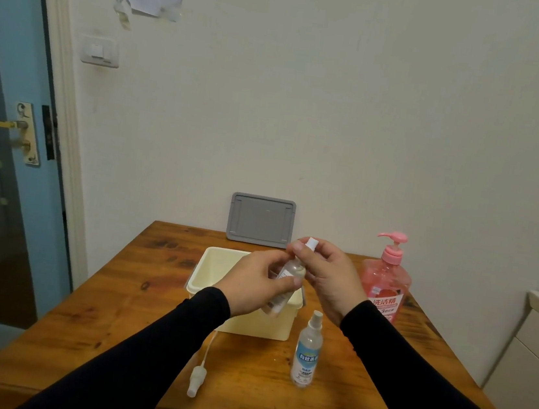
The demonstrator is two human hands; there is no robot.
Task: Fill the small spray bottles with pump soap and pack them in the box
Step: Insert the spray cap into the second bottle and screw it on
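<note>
My left hand [257, 282] grips a small clear spray bottle [290, 271] by its body, tilted, above the cream box [205, 274]. My right hand [327, 276] pinches the bottle's white spray cap [311, 243] at the top. A second small spray bottle [307, 350] with a blue label stands upright on the wooden table [111, 321], in front of the box's right corner. A loose white spray head with its tube [199, 374] lies on the table near the front. The pink pump soap bottle [387, 280] stands to the right of the box.
A grey box lid [261, 220] leans against the wall behind the box. A white cabinet [534, 359] stands to the right of the table. A blue door [1, 137] is at the left.
</note>
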